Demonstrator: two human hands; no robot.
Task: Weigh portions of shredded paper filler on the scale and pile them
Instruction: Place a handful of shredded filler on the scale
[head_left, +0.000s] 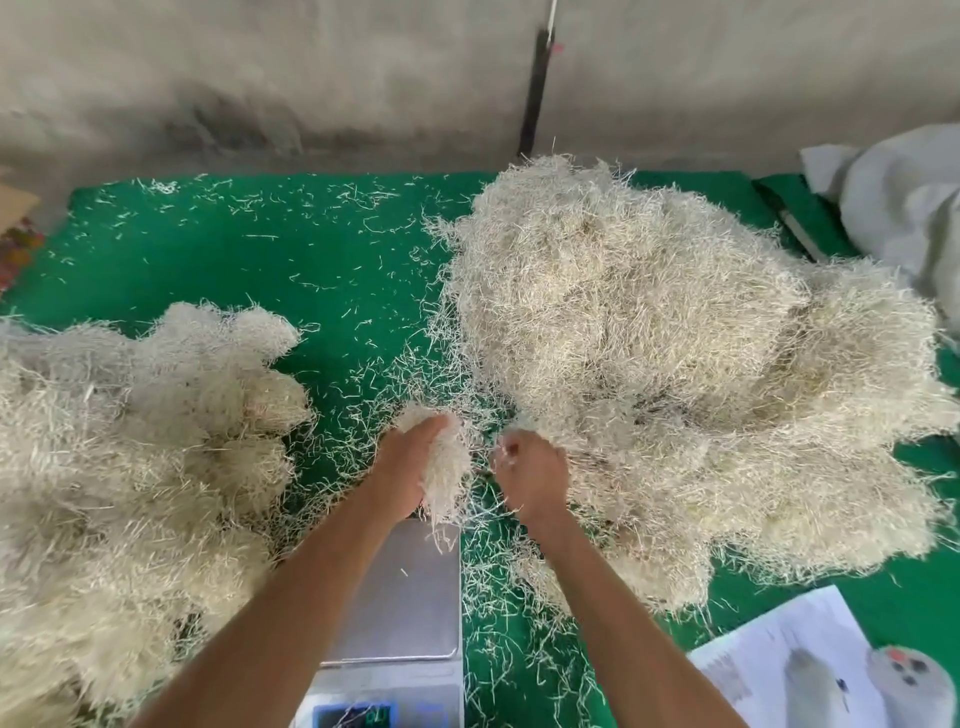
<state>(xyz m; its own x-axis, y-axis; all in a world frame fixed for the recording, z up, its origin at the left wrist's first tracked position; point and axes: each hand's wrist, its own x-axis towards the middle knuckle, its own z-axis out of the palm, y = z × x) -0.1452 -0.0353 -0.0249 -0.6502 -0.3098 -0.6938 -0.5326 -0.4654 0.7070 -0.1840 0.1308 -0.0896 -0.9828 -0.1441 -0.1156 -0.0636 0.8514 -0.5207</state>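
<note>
A worktop (291, 270) covered in green matting fills the view, backed by a pale, stained wall (260, 78) with a dark vertical strip (535, 98) running down it. Loose strands of shredded paper are scattered all over the green surface. A large heap of cream shredded paper (675, 353) rises on the right side, and a lower, wider pile (119, 467) spreads along the left edge. A silver scale (405, 597) sits at the near centre, its steel platform almost bare and its display blurred at the bottom of the view. White printed sheets (784, 654) lie at the near right corner, and grey cloth (904, 202) is bunched at the far right.

Two bare forearms reach forward from below. The left hand (410, 457) hangs just above the far edge of the scale, its grip closed around a clump of filler (444, 467) with strands trailing down. The right hand (535, 473) sits at the near edge of the large heap, fingers curled into the strands, pinching a few.
</note>
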